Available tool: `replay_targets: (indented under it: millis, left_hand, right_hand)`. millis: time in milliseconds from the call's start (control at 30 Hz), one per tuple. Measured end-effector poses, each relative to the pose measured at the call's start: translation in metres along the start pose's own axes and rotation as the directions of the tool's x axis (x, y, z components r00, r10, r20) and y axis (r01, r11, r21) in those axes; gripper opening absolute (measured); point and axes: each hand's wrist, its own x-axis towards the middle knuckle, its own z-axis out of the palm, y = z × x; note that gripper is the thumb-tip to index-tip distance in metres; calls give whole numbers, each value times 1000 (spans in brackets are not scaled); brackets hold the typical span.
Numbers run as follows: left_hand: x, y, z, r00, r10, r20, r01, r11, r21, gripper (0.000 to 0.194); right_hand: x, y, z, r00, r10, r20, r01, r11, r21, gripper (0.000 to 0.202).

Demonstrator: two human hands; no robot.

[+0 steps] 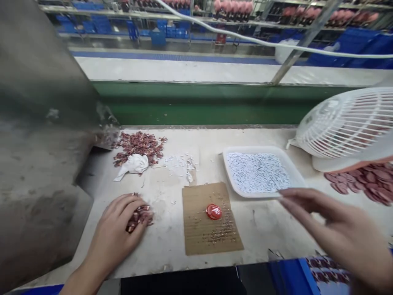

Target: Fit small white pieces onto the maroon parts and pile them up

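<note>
My left hand (123, 221) rests on the bench at the left, its fingers curled round a clump of small dark red pieces (139, 217). At the right, my right hand (325, 221) hovers by the near right corner of a white tray (297, 180) with small white pieces in it. Its thumb and index finger are pinched together; what they hold, if anything, is too small to make out. Between the hands lies a brown cardboard sheet (196, 233) dotted with tiny bits, and a shiny red round piece (214, 211) sits on it.
A pile of dark red pieces (141, 145) and a crumpled white tissue (135, 164) lie at the back left. Metal machinery (39, 143) borders the left. A white fan (346, 127) stands back right near red discs (374, 182). A blue crate (307, 278) is below the front edge.
</note>
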Motion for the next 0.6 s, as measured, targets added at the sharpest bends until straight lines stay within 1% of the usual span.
replay_targets:
  millis: [33, 67, 133, 167, 233, 300, 400, 433, 500, 600]
  left_hand:
    - [0, 1, 2, 1000, 7, 9, -7, 1000, 14, 29]
    - [-1, 2, 2, 1000, 12, 18, -12, 1000, 26, 37]
    - [-4, 1, -1, 999, 15, 32, -16, 999, 42, 54]
    - [-7, 0, -4, 999, 16, 37, -18, 999, 46, 60]
    - [-18, -3, -14, 999, 3, 32, -4, 999, 52, 61]
    - [-32, -1, -24, 1000, -28, -5, 29, 998, 62, 55]
    - [-55, 15, -30, 994, -66, -86, 72, 995, 73, 35]
    - [-60, 22, -29, 994, -63, -95, 70, 995, 71, 30]
    - [-64, 36, -22, 997, -34, -71, 39, 997, 63, 26]
    - [-57, 48, -10, 1000, 20, -5, -20, 999, 42, 25]
  right_hand:
    - [22, 9, -2, 997, -70, 10, 71, 984, -163, 23]
    - [43, 16, -2, 991, -122, 51, 131, 948, -290, 24]
    - [79, 26, 4, 971, -182, 153, 234, 842, -486, 32]
    - [93, 30, 9, 961, -193, 199, 272, 796, -541, 38]
    - [112, 37, 19, 946, -205, 251, 317, 743, -589, 45]
    - [119, 44, 27, 938, -213, 273, 338, 741, -581, 42]
    - [121, 50, 28, 929, -211, 303, 355, 737, -575, 33]
    - [120, 50, 26, 928, -207, 309, 356, 737, -574, 31]
    - [120, 48, 23, 929, -196, 314, 351, 738, -577, 31]
    - [120, 40, 20, 934, -171, 313, 331, 743, -582, 37]
